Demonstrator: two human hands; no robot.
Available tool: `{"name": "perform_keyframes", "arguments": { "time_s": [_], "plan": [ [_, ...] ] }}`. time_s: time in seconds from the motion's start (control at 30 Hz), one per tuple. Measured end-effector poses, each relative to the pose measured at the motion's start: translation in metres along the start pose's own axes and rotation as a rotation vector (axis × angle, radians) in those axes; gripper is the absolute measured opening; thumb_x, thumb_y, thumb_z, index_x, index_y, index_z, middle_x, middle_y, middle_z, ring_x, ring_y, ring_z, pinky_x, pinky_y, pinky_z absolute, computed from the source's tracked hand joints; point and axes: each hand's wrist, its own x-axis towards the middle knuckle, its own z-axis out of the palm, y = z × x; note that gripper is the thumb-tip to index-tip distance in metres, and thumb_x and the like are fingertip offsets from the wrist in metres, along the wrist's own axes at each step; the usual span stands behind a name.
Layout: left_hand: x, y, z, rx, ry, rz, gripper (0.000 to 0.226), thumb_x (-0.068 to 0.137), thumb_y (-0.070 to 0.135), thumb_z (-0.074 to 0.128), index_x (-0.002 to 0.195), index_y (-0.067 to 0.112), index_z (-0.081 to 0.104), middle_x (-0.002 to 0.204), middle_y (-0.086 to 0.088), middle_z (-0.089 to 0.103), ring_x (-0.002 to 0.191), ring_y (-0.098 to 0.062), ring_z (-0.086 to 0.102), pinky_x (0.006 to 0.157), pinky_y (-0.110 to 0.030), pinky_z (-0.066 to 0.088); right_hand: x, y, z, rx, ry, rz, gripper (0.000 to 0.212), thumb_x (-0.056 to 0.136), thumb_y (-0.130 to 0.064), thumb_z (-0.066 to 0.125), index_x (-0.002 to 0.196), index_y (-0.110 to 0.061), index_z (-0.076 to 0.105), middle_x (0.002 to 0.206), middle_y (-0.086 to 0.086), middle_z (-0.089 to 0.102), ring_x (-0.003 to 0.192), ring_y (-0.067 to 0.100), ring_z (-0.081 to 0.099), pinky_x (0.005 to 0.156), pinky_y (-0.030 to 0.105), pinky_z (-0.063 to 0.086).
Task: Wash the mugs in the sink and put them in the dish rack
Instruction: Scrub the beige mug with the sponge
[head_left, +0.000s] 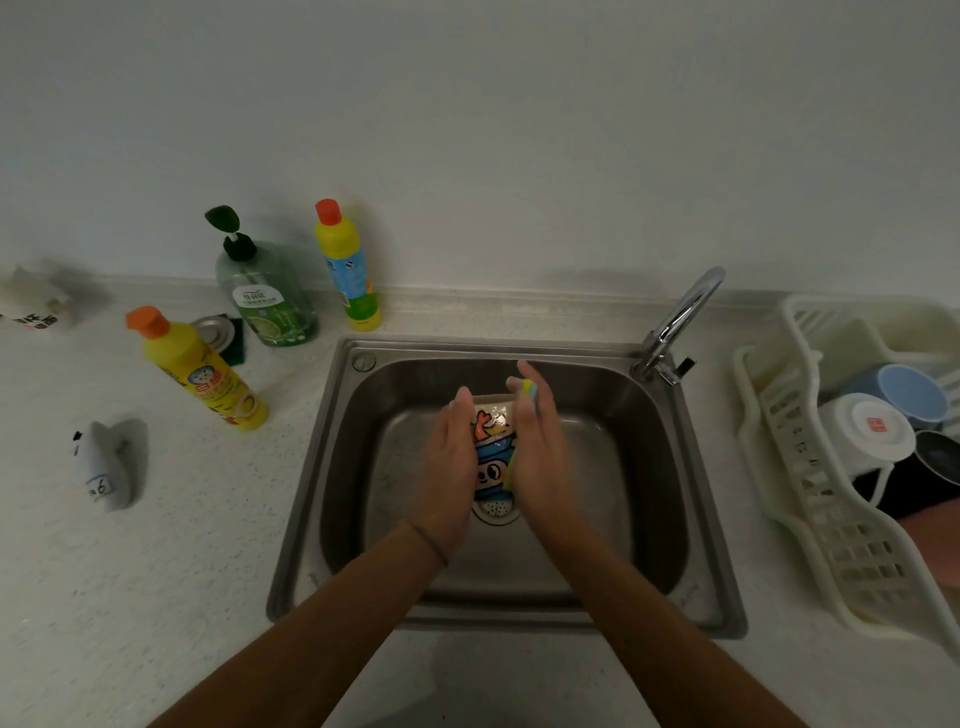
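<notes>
Currently: scrubbing one mug over the sink drain.

Left hand (449, 467) steadies the cartoon-print mug (493, 452) low in the sink (332, 467), fingers pressed flat along its side; right hand (537, 457) presses a sponge (527, 387) to its other side, fingers together. Basin walls leave room all round; the dish rack (810, 467) on the bench, right, already holds mugs.

The light is dim and soft. Bottles throw faint shadows on the wall (467, 130). The faucet (680, 317) shines a little. The right hand (537, 447) looks blurry. Picture edges bend and blur.
</notes>
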Motion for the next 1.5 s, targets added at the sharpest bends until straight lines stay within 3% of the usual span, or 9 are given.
{"name": "perform_keyframes", "arguments": {
  "time_s": [0.07,0.23,0.47,0.6,0.7,0.9,1.07,1.23,1.5],
  "plan": [
    [-0.001,0.000,0.004,-0.022,0.005,-0.032,0.064,0.103,0.062,0.037,0.125,0.010,0.066,0.113,-0.016,0.074,0.104,-0.031,0.074,0.084,-0.042,0.062,0.004,-0.004,-0.003,0.008,0.000,0.110,0.040,0.107,-0.050,0.029,0.147,-0.052,0.033,0.135,-0.024,0.053,0.108,0.008,0.066,0.093,0.045,0.058],
    [0.001,0.003,-0.002,-0.024,-0.018,-0.030,0.079,0.093,0.077,0.043,0.126,0.009,0.066,0.122,-0.024,0.068,0.118,-0.042,0.065,0.103,-0.058,0.052,-0.019,0.010,0.014,-0.339,-0.015,-0.179,0.050,0.106,-0.046,0.029,0.155,-0.046,0.021,0.161,-0.012,0.020,0.132,0.012,0.049,0.102,0.039,0.053],
    [0.001,0.005,-0.009,0.018,-0.199,-0.127,0.054,0.104,0.056,0.038,0.129,0.018,0.067,0.118,-0.011,0.075,0.109,-0.028,0.073,0.091,-0.043,0.059,0.006,-0.002,-0.011,0.044,-0.141,0.121,0.036,0.109,-0.039,0.032,0.145,-0.044,0.039,0.110,-0.020,0.059,0.096,0.002,0.069,0.078,0.028,0.060],
    [0.000,0.003,-0.003,0.006,-0.097,-0.084,0.053,0.101,0.058,0.045,0.121,0.016,0.071,0.113,-0.011,0.076,0.107,-0.029,0.073,0.090,-0.044,0.059,-0.001,0.004,-0.003,-0.028,-0.071,0.068,0.039,0.108,-0.045,0.031,0.146,-0.050,0.034,0.129,-0.010,0.057,0.106,0.009,0.067,0.089,0.037,0.060],
    [0.004,0.003,-0.004,0.003,-0.035,-0.055,0.058,0.096,0.062,0.051,0.120,0.014,0.072,0.113,-0.014,0.075,0.107,-0.030,0.072,0.087,-0.042,0.059,-0.023,0.016,0.010,-0.325,-0.060,-0.178,0.051,0.107,-0.043,0.032,0.156,-0.044,0.021,0.162,-0.009,0.023,0.137,0.008,0.044,0.107,0.034,0.048],
    [-0.003,-0.003,-0.002,-0.028,-0.088,-0.096,0.056,0.094,0.061,0.054,0.126,0.018,0.067,0.115,-0.011,0.075,0.106,-0.027,0.074,0.082,-0.041,0.061,0.007,0.000,-0.004,-0.056,-0.060,0.055,0.034,0.108,-0.045,0.030,0.139,-0.047,0.042,0.121,-0.017,0.057,0.104,-0.001,0.065,0.089,0.032,0.058],
    [0.000,0.004,-0.001,-0.061,-0.084,-0.076,0.057,0.098,0.062,0.051,0.128,0.017,0.069,0.121,-0.014,0.073,0.115,-0.027,0.070,0.096,-0.044,0.055,-0.019,0.012,0.010,-0.498,-0.042,-0.331,0.048,0.106,-0.041,0.029,0.153,-0.034,0.035,0.162,-0.010,0.023,0.143,0.009,0.037,0.113,0.038,0.043],
    [-0.004,-0.001,-0.002,-0.029,-0.112,-0.152,0.054,0.099,0.060,0.049,0.122,0.017,0.070,0.113,-0.012,0.076,0.103,-0.027,0.074,0.079,-0.038,0.058,-0.002,0.010,-0.004,-0.204,-0.016,-0.048,0.037,0.103,-0.052,0.031,0.139,-0.052,0.041,0.141,-0.003,0.051,0.114,0.010,0.062,0.092,0.042,0.059],
    [-0.001,0.005,-0.011,-0.022,-0.248,-0.229,0.062,0.101,0.063,0.032,0.128,0.020,0.067,0.119,-0.010,0.075,0.108,-0.025,0.073,0.083,-0.038,0.060,0.001,0.008,-0.019,-0.093,-0.116,0.021,0.034,0.108,-0.042,0.036,0.140,-0.053,0.040,0.123,-0.018,0.056,0.104,0.009,0.066,0.084,0.034,0.061]
  ]
}}
